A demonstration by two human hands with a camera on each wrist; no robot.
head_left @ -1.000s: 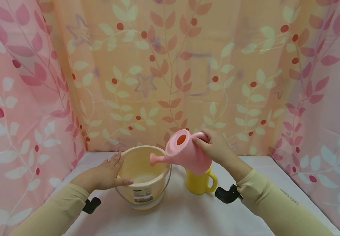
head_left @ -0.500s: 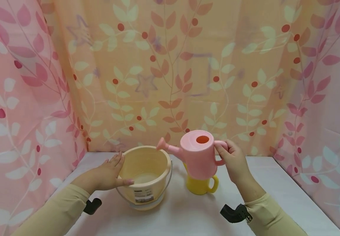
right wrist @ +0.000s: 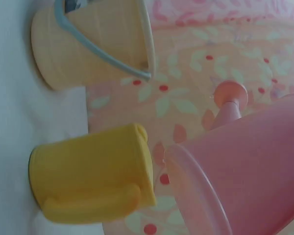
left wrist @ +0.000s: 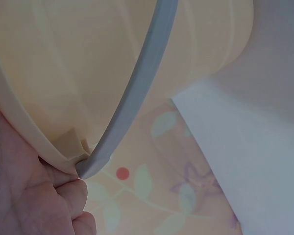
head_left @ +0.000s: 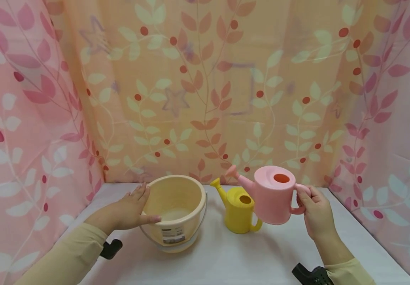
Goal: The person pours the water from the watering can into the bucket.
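My left hand (head_left: 128, 209) rests on the left rim of a cream bucket (head_left: 190, 227), fingers extended and thumb along the front edge. In the left wrist view, the palm (left wrist: 29, 191) lies against that rim beside the hinge of the grey bail handle (left wrist: 132, 93). Held up at the right is a pink watering can (head_left: 272, 202), upright, its spout pointing left. My right hand (head_left: 318, 215) grips it by the handle. Behind and left of it, a yellow watering can (head_left: 238, 217) stands on the table, its handle partly overlapped. The right wrist view shows the pink can's underside.
All stands on a white-covered table (head_left: 222, 261). A leaf-patterned curtain (head_left: 205, 99) closes off the back, and pink ones rise at both sides. The yellow can sits between the bucket and the pink can.
The pink watering can has gone from tilted at the bucket's mouth to upright, then moved right and slightly down, uncovering the yellow can. My left hand stays on the rim.
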